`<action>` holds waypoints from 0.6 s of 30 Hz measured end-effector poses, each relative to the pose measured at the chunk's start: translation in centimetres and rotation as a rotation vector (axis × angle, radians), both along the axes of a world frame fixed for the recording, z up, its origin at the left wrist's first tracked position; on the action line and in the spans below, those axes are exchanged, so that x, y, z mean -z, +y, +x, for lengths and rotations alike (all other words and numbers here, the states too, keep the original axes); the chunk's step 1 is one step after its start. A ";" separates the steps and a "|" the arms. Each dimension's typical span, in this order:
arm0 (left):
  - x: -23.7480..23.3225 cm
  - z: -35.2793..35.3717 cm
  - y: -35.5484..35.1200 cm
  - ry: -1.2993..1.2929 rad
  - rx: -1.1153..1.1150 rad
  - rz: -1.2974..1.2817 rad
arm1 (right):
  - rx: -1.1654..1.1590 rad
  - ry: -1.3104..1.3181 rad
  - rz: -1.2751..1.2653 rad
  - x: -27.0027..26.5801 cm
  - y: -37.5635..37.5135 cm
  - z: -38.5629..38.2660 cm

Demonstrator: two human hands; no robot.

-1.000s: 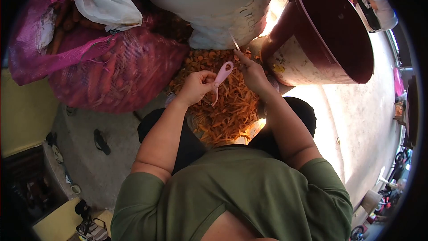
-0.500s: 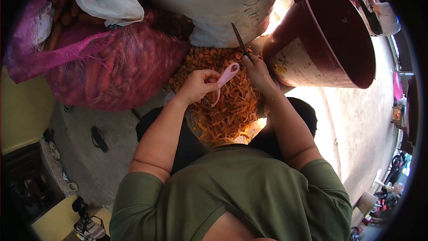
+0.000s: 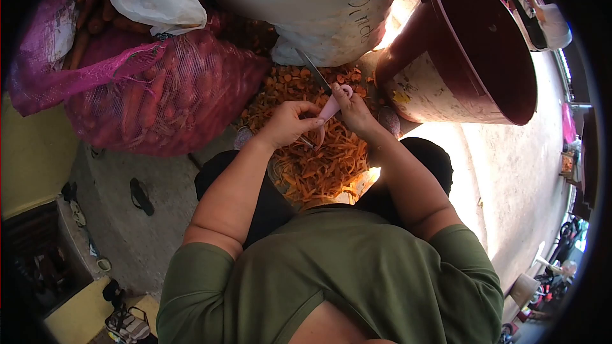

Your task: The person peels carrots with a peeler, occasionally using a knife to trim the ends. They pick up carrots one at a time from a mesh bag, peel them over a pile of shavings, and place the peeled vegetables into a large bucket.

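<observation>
My left hand [image 3: 291, 125] is closed on a pink peeler [image 3: 331, 107], its handle with the ring-shaped end pointing up and right. The peeler's blade end points down over a heap of orange carrot peelings [image 3: 319, 169]. A knife [image 3: 312, 69] is in my right hand [image 3: 354, 113], its dark blade slanting up and left. The fingers of that closed hand also meet the ring end of the peeler's handle. Sliced carrot pieces [image 3: 290, 81] lie among the peelings beyond my hands.
A pink mesh sack of carrots [image 3: 159, 99] stands at the left, with a white plastic bag [image 3: 155, 1] on top. A white sack [image 3: 312, 9] is straight ahead. At the right a large dark-red bucket [image 3: 417, 89] leans toward me. A sandal [image 3: 141, 197] lies on the concrete floor.
My right hand has moved left and down with the knife, from apart to touching the peeler's handle end. My left hand with the peeler has shifted slightly right.
</observation>
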State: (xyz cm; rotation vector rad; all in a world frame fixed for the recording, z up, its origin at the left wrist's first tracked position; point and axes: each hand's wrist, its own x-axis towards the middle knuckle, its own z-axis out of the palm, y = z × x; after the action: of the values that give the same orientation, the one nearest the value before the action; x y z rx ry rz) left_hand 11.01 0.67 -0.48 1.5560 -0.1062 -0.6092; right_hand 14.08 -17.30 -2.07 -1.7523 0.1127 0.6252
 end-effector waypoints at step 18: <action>0.2 -0.5 -1.1 -0.266 0.172 0.750 | -0.170 -0.063 -0.075 0.6 0.2 -0.2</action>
State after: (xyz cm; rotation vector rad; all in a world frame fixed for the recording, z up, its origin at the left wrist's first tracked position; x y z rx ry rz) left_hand 10.54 -0.40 -0.67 2.3725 -0.2321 -0.6055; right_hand 13.87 -17.07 -2.71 -1.8648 -0.0580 0.6956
